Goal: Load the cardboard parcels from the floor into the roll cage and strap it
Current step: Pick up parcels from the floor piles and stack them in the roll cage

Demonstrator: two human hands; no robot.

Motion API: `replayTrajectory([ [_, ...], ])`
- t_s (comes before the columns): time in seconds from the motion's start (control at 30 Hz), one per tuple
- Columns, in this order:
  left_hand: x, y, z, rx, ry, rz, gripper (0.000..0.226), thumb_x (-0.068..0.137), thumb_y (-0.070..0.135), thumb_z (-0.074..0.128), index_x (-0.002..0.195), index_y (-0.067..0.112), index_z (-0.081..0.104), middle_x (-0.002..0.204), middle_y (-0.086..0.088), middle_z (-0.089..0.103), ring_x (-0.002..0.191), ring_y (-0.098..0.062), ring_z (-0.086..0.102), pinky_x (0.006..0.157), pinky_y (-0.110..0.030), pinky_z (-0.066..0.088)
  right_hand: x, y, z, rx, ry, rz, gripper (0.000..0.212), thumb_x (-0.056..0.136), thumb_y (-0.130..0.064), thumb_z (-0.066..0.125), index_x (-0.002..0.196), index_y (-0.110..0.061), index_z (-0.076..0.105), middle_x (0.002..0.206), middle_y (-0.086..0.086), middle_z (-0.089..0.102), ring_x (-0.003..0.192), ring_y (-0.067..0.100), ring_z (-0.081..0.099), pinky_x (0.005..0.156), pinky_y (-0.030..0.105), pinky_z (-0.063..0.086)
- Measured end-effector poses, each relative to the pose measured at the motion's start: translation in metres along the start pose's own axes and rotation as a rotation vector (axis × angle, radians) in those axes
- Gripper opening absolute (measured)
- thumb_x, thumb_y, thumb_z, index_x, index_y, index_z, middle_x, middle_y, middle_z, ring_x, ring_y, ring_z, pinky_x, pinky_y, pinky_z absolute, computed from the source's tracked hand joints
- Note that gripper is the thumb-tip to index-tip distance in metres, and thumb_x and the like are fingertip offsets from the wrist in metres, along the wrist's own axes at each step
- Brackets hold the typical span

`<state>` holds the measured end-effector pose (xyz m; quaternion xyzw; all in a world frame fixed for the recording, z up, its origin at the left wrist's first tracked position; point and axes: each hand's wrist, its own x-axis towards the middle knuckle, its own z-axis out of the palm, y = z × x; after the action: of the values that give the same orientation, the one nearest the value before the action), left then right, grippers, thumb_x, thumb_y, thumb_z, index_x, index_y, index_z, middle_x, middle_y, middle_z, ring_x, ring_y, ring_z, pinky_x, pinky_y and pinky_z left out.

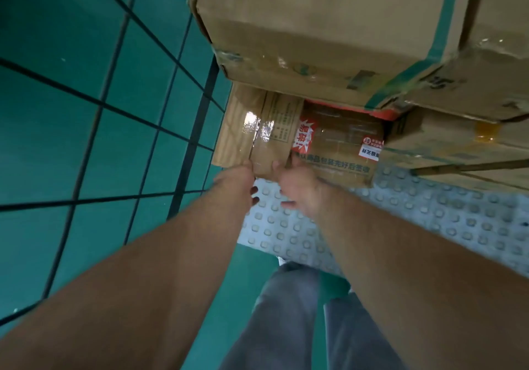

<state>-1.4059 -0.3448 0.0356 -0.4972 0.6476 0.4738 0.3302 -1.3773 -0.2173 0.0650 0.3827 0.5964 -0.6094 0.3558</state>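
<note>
Green floor (71, 111) behind black cage mesh (183, 129); studded grey base plate (400, 220) underfoot. Left hand (233, 182) and right hand (300, 189) both pressed to near edge of small taped parcel (323, 149), fingers curled on it; firm grip unclear. Parcel sits on base plate, against mesh, under large box (323, 31). More boxes (463, 140) right.

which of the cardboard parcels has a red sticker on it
The low brown cardboard parcel that both hands touch, left hand and right hand. It carries a red and white jagged sticker; the big box above it shows green tape instead.
</note>
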Motion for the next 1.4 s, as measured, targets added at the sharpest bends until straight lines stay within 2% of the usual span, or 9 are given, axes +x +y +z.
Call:
replayTrajectory([
  [0.07, -0.012, -0.002, -0.009, 0.114, -0.002, 0.011, 0.051, 0.096, 0.061, 0.056, 0.112, 0.014, 0.067, 0.103, -0.004, 0.073, 0.089, -0.022, 0.071, 0.064, -0.039, 0.059, -0.01, -0.004, -0.019, -0.149, -0.01, -0.02, 0.039, 0.106, -0.033, 0.05, 0.145, -0.029, 0.047, 0.122, 0.003, 0.06, 0.11, 0.026, 0.061, 0.095, 0.039, 0.052],
  [0.13, -0.039, -0.006, -0.015, 0.249, -0.003, 0.095, 0.049, 0.099, 0.062, 0.052, 0.102, 0.015, 0.064, 0.095, -0.002, 0.068, 0.083, -0.02, 0.065, 0.071, -0.037, 0.056, -0.023, 0.004, -0.037, -0.265, 0.032, -0.047, 0.034, 0.106, -0.035, 0.047, 0.136, -0.02, 0.056, 0.107, 0.001, 0.063, 0.094, 0.021, 0.061, 0.093, 0.041, 0.053],
  [0.37, -0.148, -0.085, -0.018, 0.227, -0.138, 0.107, 0.034, 0.103, 0.044, 0.054, 0.123, 0.017, 0.059, 0.115, 0.0, 0.069, 0.106, -0.021, 0.065, 0.096, -0.04, 0.048, -0.096, 0.095, -0.085, -0.49, -0.022, 0.106, 0.034, 0.103, -0.038, 0.047, 0.111, -0.01, 0.064, 0.109, 0.01, 0.069, 0.099, 0.027, 0.066, 0.082, 0.037, 0.05],
  [0.53, -0.231, -0.188, -0.031, 0.056, -0.141, 0.057, 0.026, 0.101, 0.04, 0.06, 0.112, 0.018, 0.068, 0.113, -0.005, 0.073, 0.092, -0.019, 0.066, 0.07, -0.029, 0.045, -0.167, 0.146, -0.095, -0.708, -0.123, 0.126, 0.023, 0.101, -0.032, 0.046, 0.087, -0.018, 0.058, 0.101, 0.01, 0.061, 0.091, 0.023, 0.055, 0.078, 0.033, 0.046],
  [0.67, -0.278, -0.269, -0.07, -0.025, -0.048, 0.014, 0.023, 0.099, 0.043, 0.059, 0.097, 0.021, 0.069, 0.109, -0.009, 0.075, 0.086, -0.02, 0.067, 0.071, -0.03, 0.048, -0.221, 0.157, -0.081, -0.954, -0.229, 0.099, 0.022, 0.098, -0.024, 0.046, 0.079, -0.017, 0.053, 0.074, 0.005, 0.052, 0.059, 0.017, 0.045, 0.05, 0.023, 0.033],
  [0.77, -0.311, -0.322, -0.106, -0.035, 0.069, 0.025, 0.027, 0.098, 0.043, 0.058, 0.1, 0.019, 0.071, 0.108, -0.005, 0.074, 0.097, -0.024, 0.068, 0.087, -0.032, 0.053, -0.249, 0.156, -0.053, -1.233, -0.342, 0.009, 0.017, 0.094, -0.024, 0.046, 0.088, -0.015, 0.059, 0.082, 0.006, 0.055, 0.069, 0.019, 0.049, 0.059, 0.027, 0.033],
  [0.97, -0.356, -0.427, -0.162, -0.379, 0.286, -0.029, 0.033, 0.101, 0.037, 0.058, 0.116, 0.01, 0.07, 0.111, -0.009, 0.074, 0.097, -0.026, 0.069, 0.089, -0.031, 0.055, -0.306, 0.147, 0.038, -1.513, -0.501, -0.267, 0.038, 0.104, -0.028, 0.046, 0.117, 0.005, 0.06, 0.108, 0.022, 0.066, 0.094, 0.032, 0.063, 0.083, 0.04, 0.049],
  [1.1, -0.383, -0.499, -0.178, -0.703, 0.375, -0.09, 0.027, 0.103, 0.035, 0.055, 0.112, 0.013, 0.066, 0.103, -0.005, 0.071, 0.079, -0.018, 0.062, 0.06, -0.023, 0.042, -0.353, 0.173, 0.093, -1.628, -0.546, -0.326, 0.021, 0.106, -0.03, 0.047, 0.105, -0.013, 0.059, 0.098, 0.007, 0.061, 0.082, 0.021, 0.054, 0.068, 0.031, 0.04],
  [1.4, -0.453, -0.721, -0.206, -1.023, 0.5, -0.165, 0.029, 0.101, 0.04, 0.056, 0.112, 0.016, 0.068, 0.106, -0.002, 0.073, 0.088, -0.019, 0.068, 0.065, -0.025, 0.045, -0.459, 0.364, 0.19, -1.857, -0.723, -0.389, 0.013, 0.103, -0.028, 0.048, 0.1, -0.017, 0.054, 0.089, 0.003, 0.055, 0.078, 0.018, 0.047, 0.063, 0.029, 0.034],
])
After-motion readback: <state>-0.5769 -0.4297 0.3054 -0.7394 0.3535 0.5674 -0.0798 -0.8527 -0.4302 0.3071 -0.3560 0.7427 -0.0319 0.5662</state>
